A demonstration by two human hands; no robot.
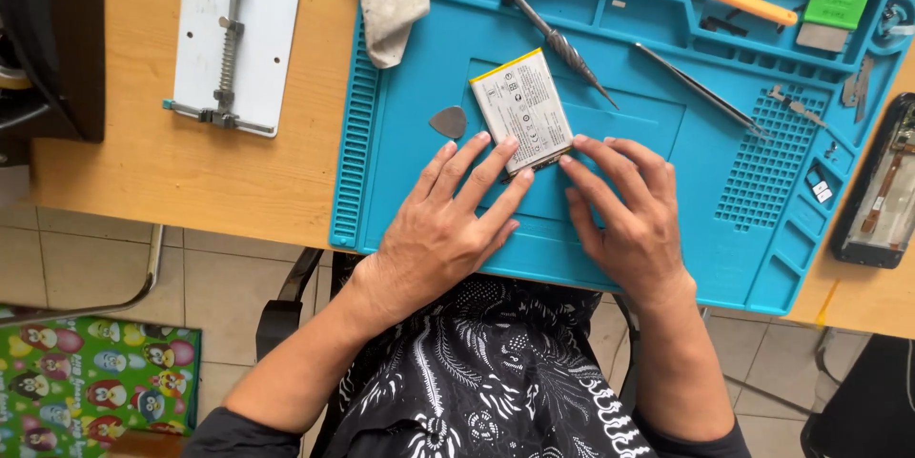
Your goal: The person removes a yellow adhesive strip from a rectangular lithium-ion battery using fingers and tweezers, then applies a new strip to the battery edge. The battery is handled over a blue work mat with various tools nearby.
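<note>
a: blue mat [410,182] on the table; the battery [522,110] lies flat on it, fingertips of my left hand [443,224] and right hand [629,210] on its near edge, nothing gripped.
b: press unevenly and i reckon it skids into the pick [448,122].

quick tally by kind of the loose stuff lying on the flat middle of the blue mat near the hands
battery: 1
grey pick: 1
screwdriver: 1
tweezers: 1
hands touching the battery's near edge: 2, left hand, right hand
total loose things: 4

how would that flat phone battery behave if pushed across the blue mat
The phone battery is a thin flat slab, so it would probably slide, not roll or tip. The blue mat looks rubbery, likely resisting. Both hands' fingertips touch its near edge.
</note>
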